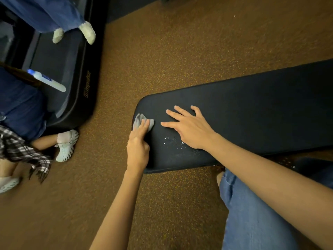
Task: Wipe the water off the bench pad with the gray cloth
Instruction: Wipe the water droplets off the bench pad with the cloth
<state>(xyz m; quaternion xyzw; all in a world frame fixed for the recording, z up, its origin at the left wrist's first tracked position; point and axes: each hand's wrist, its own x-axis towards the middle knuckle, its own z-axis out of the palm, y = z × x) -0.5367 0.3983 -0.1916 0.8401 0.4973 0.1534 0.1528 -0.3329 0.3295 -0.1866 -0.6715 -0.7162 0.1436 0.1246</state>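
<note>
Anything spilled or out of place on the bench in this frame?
Yes: water droplets sit on the black bench pad beside the right hand. The left hand presses the crumpled gray cloth away from them.

Dim, warm room light with a wide-angle warp.

The bench pad (252, 109) reads almost black, and just beside its near edge small water drops (173, 142) glint white. Soft shadow pools under the pad's rounded end. Left of the pad, the white bottle (47, 81) is smeared with blur. Far from the pad, toward the corners, lines bow and detail softens.
</note>
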